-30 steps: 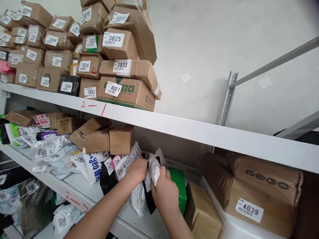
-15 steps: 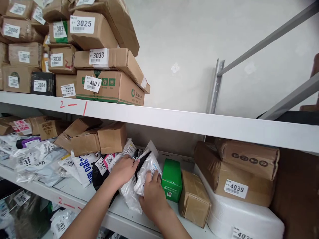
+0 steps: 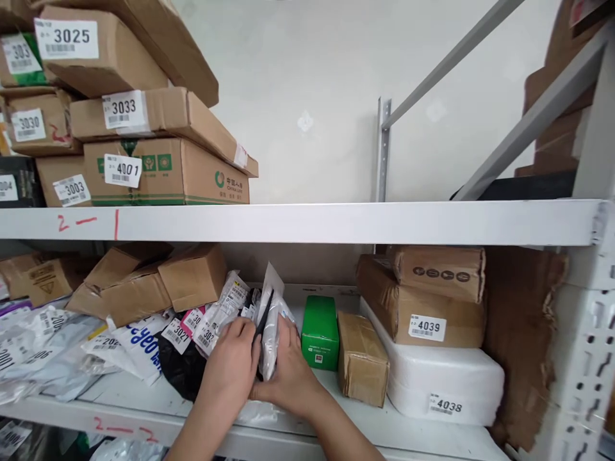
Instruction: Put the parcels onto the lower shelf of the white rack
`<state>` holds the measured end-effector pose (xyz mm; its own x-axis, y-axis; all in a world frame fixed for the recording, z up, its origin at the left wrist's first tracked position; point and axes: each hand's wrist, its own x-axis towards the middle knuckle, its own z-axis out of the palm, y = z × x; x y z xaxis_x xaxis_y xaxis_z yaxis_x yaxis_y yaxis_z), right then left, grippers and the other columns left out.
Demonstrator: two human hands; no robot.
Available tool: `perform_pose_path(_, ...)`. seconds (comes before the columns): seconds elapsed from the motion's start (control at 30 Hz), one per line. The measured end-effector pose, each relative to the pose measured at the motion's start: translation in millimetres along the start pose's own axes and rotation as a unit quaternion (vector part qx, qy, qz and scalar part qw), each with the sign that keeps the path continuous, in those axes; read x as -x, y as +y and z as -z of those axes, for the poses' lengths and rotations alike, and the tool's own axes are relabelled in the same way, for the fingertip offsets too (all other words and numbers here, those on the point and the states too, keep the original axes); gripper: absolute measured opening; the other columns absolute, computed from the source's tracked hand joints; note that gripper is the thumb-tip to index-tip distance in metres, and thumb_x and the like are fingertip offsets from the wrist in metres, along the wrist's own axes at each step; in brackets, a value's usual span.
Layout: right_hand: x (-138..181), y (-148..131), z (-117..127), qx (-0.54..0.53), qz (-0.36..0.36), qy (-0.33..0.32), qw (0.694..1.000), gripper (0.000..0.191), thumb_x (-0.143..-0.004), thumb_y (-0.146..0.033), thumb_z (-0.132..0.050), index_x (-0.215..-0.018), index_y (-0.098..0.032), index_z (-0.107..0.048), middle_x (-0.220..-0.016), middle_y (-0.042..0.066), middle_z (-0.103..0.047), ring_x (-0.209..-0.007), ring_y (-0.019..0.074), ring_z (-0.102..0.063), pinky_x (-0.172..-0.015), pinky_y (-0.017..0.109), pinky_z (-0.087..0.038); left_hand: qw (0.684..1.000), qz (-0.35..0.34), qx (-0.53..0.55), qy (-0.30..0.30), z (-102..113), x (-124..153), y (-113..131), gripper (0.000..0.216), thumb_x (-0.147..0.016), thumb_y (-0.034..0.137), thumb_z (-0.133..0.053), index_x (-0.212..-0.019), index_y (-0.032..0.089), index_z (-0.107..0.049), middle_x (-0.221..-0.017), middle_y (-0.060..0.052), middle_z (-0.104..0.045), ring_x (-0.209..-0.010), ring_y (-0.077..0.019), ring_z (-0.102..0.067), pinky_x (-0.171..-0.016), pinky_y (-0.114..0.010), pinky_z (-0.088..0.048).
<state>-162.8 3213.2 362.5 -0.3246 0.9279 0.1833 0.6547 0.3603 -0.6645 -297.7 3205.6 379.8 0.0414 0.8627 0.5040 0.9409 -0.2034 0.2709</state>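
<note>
My right hand (image 3: 288,365) curves around the right side of a slim, shiny white plastic mailer (image 3: 271,336), fingers along its outer face and thumb low toward my other hand, gripping it as far as I can see. My left hand (image 3: 235,355) is curled, palm down, just left of it, its fingertips by the thin edge of a flat black packet (image 3: 264,315); I cannot tell whether they pinch that edge or only rest against it.

The mailer stands on edge between my two hands, its long axis running nearly upright and its upper part rising above my knuckles. My right hand is the nearer, touching it, while the black edge lies between the mailer and my left.

Left of that hand lies a crumpled black plastic bag (image 3: 177,368) labelled 3021. To the right stand a glossy green box (image 3: 319,333) and a taped brown cardboard box (image 3: 362,358), all on a white metal shelf (image 3: 57,416).
</note>
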Motion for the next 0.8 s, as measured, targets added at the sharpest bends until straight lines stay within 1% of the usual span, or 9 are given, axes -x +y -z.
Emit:
perform_pose_path(0.13, -6, 6, 1, -0.013, -0.028, -0.042, 0.999, 0.155, -0.037, -0.032, -0.093, -0.152, -0.017, 0.009, -0.16, 0.018, 0.013, -0.146, 0.0323, 0.017, -0.121, 0.049, -0.007, 0.998, 0.038, 0.04, -0.013, -6, 7, -8, 0.026, -0.095, 0.029, -0.033, -0.093, 0.015, -0.055, -0.094, -0.012, -0.066, -0.09, -0.0279, -0.064, -0.081, -0.039, -0.05)
perform_pose_path(0.27, -10, 12, 1, -0.024, -0.047, -0.049, 0.997, 0.161, -0.03, -0.034, -0.095, -0.152, -0.02, 0.008, -0.16, 0.016, 0.016, -0.146, 0.0306, 0.019, -0.121, 0.046, -0.006, 0.998, 0.045, 0.049, 0.0, -6, -1, -21, 0.028, -0.095, 0.036, -0.032, -0.091, 0.017, -0.053, -0.09, -0.012, -0.068, -0.082, -0.029, -0.066, -0.074, -0.041, -0.051)
perform_pose_path(0.37, -14, 13, 4, -0.058, -0.051, -0.06, 0.995, 0.158, -0.033, -0.04, -0.094, -0.152, -0.024, 0.009, -0.159, 0.012, 0.021, -0.146, 0.0284, 0.019, -0.121, 0.044, -0.007, 0.998, -0.015, 0.015, 0.059, 4, -15, -18, 0.031, -0.091, 0.028, -0.036, -0.108, 0.013, -0.057, -0.113, -0.017, -0.067, -0.109, -0.0341, -0.061, -0.091, -0.051, -0.049)
perform_pose_path(0.43, -14, 9, 5, -0.043, -0.049, -0.066, 0.996, 0.155, -0.036, -0.04, -0.094, -0.152, -0.023, 0.009, -0.159, 0.012, 0.022, -0.145, 0.0301, 0.02, -0.121, 0.046, -0.007, 0.989, -0.128, -0.027, 0.067, 12, -25, -9, 0.04, -0.088, 0.019, -0.036, -0.121, 0.017, -0.058, -0.138, -0.013, -0.055, -0.136, -0.034, -0.04, -0.111, -0.06, -0.031)
perform_pose_path(0.5, -9, 4, 3, 0.026, -0.048, -0.067, 0.996, 0.153, -0.037, -0.032, -0.095, -0.153, -0.015, 0.003, -0.159, 0.018, 0.016, -0.145, 0.0345, 0.018, -0.121, 0.048, -0.007, 0.975, -0.213, -0.048, -0.031, 18, -32, 1, 0.045, -0.087, 0.014, -0.034, -0.121, 0.024, -0.062, -0.142, -0.006, -0.053, -0.142, -0.0284, -0.033, -0.118, -0.062, -0.015)
perform_pose_path(0.57, 4, 2, 0, 0.097, -0.043, -0.051, 0.993, 0.141, -0.038, -0.024, -0.094, -0.152, -0.005, -0.012, -0.159, 0.026, -0.002, -0.147, 0.039, 0.002, -0.121, 0.049, -0.015, 0.961, -0.22, -0.056, -0.159, 22, -36, 10, 0.043, -0.089, 0.017, -0.035, -0.116, 0.026, -0.067, -0.13, -0.007, -0.063, -0.132, -0.0265, -0.047, -0.117, -0.062, -0.017)
perform_pose_path(0.67, 36, 17, 2, 0.134, 0.051, 0.123, 0.982, 0.073, -0.068, -0.025, -0.078, -0.134, -0.011, -0.05, -0.145, 0.02, -0.044, -0.138, 0.0342, -0.036, -0.113, 0.048, -0.037, 0.953, -0.187, -0.095, -0.216, 26, -38, 18, 0.032, -0.086, 0.027, -0.052, -0.111, 0.022, -0.07, -0.12, -0.012, -0.068, -0.121, -0.031, -0.055, -0.114, -0.064, -0.02)
perform_pose_path(0.73, 57, 38, 10, 0.169, 0.136, 0.343, 0.914, 0.04, -0.083, -0.022, -0.061, -0.123, -0.019, -0.057, -0.132, 0.013, -0.056, -0.129, 0.0301, -0.046, -0.105, 0.049, -0.044, 0.949, -0.191, -0.115, -0.223, 27, -38, 20, 0.033, -0.079, 0.025, -0.062, -0.11, 0.018, -0.07, -0.12, -0.014, -0.067, -0.121, -0.0328, -0.055, -0.114, -0.063, -0.019)
perform_pose_path(0.8, 72, 60, 19, 0.225, 0.151, 0.495, 0.825, 0.042, -0.085, -0.02, -0.056, -0.127, -0.019, -0.051, -0.128, 0.015, -0.055, -0.124, 0.0312, -0.045, -0.098, 0.052, -0.047, 0.946, -0.202, -0.126, -0.221, 28, -38, 22, 0.038, -0.074, 0.016, -0.064, -0.112, 0.018, -0.069, -0.12, -0.015, -0.067, -0.122, -0.0331, -0.054, -0.115, -0.063, -0.018)
